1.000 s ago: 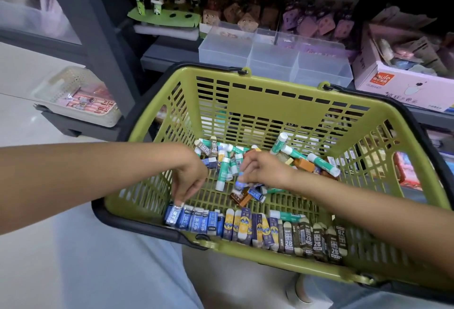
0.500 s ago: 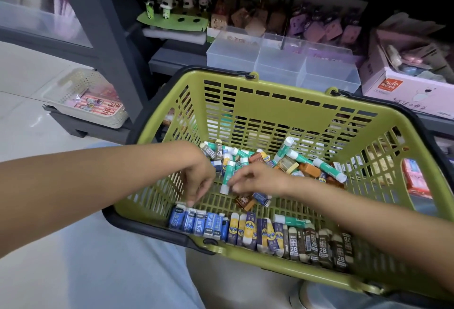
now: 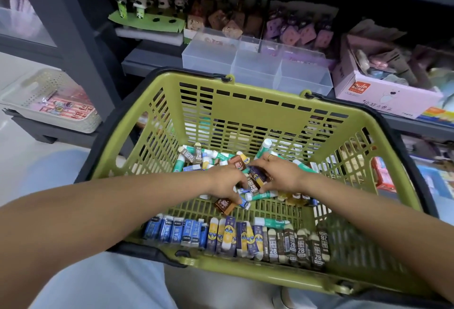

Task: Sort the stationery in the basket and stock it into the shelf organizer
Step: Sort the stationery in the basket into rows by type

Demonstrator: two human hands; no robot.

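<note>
Head view, looking down into an olive-green slotted plastic shopping basket [image 3: 245, 109] with a black rim, resting on the person's lap. Both hands reach into a loose heap of small stationery [image 3: 196, 158] near the basket's far wall: green-and-white tubes and small wrapped erasers, many overlapped and blurred, so individual pieces are hard to separate. The left hand [image 3: 224, 182] lies palm down over the heap, its fingertips at a small blue-and-white eraser [image 3: 244, 202] beside a brown square eraser [image 3: 224, 206]; whether the fingers actually pinch the blue piece cannot be told. The right hand [image 3: 278, 173], with a ring on one finger, has its fingers curled round a few dark-wrapped erasers [image 3: 255, 178]; how many is hidden by the fingers. Along the near wall stands a sorted row: blue-wrapped erasers [image 3: 175, 232], yellow-and-purple wrapped erasers [image 3: 232, 236], dark "2B" erasers [image 3: 298, 244], and one green-and-white tube [image 3: 271, 223] lying behind the row. Beyond the basket, a clear plastic three-compartment organizer [image 3: 255, 66] sits on the grey shelf [image 3: 147, 59]; its front edge is cut off by the basket rim.
</note>
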